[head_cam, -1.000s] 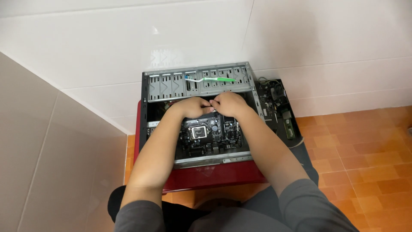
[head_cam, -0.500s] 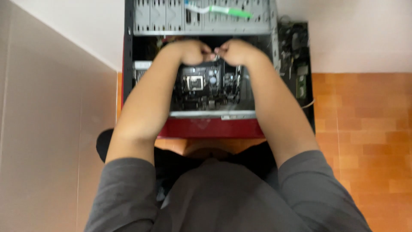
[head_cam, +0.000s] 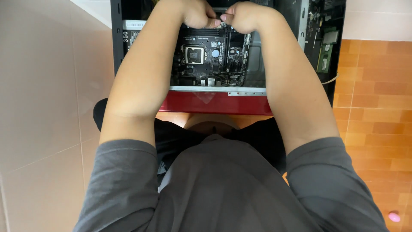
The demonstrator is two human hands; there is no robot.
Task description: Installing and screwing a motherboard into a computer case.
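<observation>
An open computer case [head_cam: 214, 103] with a red lower edge lies on its side in front of me. A black motherboard [head_cam: 210, 60] with a square processor socket [head_cam: 194, 54] sits inside it. My left hand [head_cam: 195, 13] and my right hand [head_cam: 244, 16] are closed fists touching each other over the board's far edge. Their fingertips pinch a small pale part [head_cam: 221, 19] between them, and what it is stays hidden. Both forearms reach across the case, covering its sides.
Loose green circuit boards [head_cam: 326, 51] lie by the case's right side. Orange floor tiles [head_cam: 377, 107] spread to the right, with a small pink object [head_cam: 394, 217] on them. A pale tiled wall [head_cam: 43, 86] stands close on the left. My grey shirt fills the bottom.
The view has tilted down and closer: the case has slid toward the top edge and my torso now fills the bottom. The hands stay pressed together at the board's far edge.
</observation>
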